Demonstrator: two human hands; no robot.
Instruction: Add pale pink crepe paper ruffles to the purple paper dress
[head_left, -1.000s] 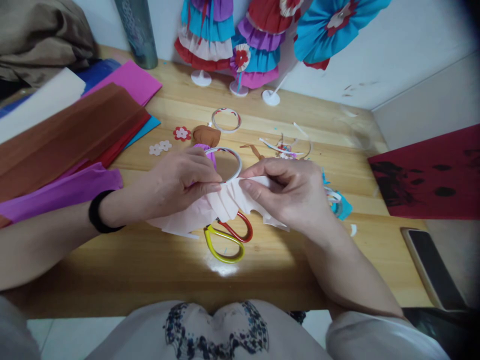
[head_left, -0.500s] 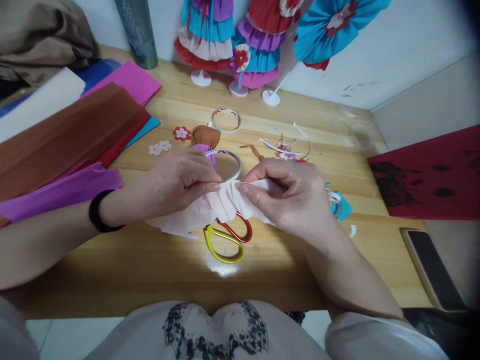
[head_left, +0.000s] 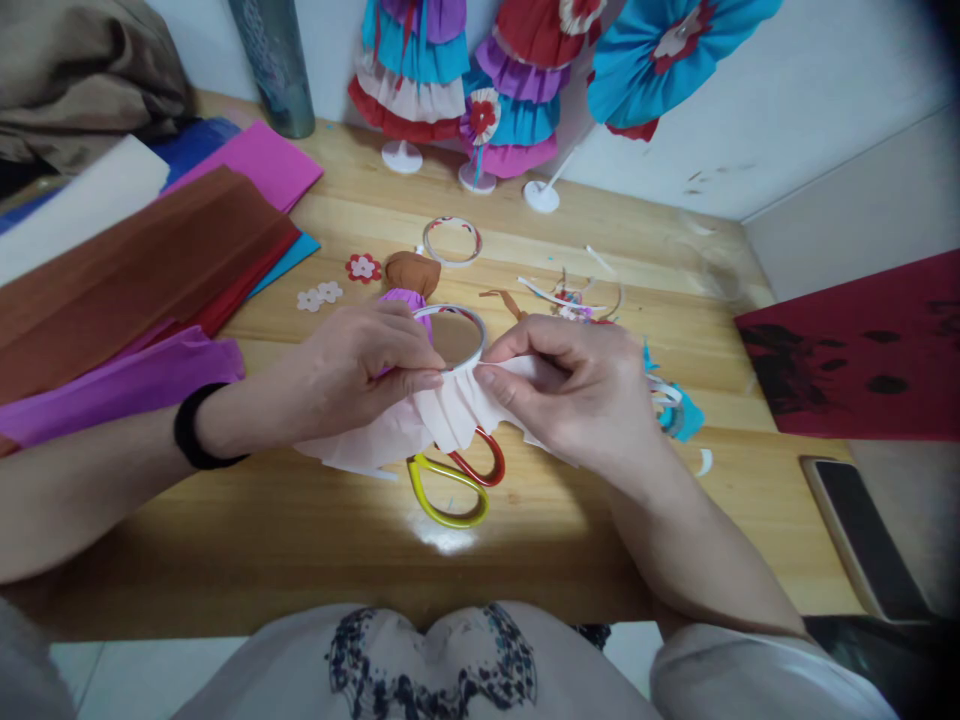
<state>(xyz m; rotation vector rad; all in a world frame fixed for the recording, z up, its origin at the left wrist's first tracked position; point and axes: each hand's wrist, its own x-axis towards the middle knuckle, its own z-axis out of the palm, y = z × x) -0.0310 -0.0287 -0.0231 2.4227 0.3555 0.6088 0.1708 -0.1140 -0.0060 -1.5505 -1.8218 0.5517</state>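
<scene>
A pale pink strip of crepe paper (head_left: 454,415) is stretched between my hands, its upper edge gathered into small pleats. My left hand (head_left: 375,360) pinches that edge between thumb and fingers. On the other side, my right hand (head_left: 562,385) pinches the same edge, its fingers curled. Just behind the paper is a white ring (head_left: 480,335), perhaps a roll of tape, partly hidden by my left hand. Scissors with one yellow and one red handle (head_left: 450,515) lie under the paper, blades covered. A small brown and purple paper figure (head_left: 412,275) lies beyond my left hand.
Folded coloured paper sheets (head_left: 150,255) are piled at the left. Ruffled paper dresses on white stands (head_left: 409,100) line the wall near a tall bottle (head_left: 277,70). Another ring (head_left: 454,262), paper flowers (head_left: 364,268) and scraps (head_left: 574,300) lie behind. A phone (head_left: 862,535) rests at right.
My right hand has shifted very slightly, and the pleats between my hands look a little changed. Both hands keep their pinch on the paper.
</scene>
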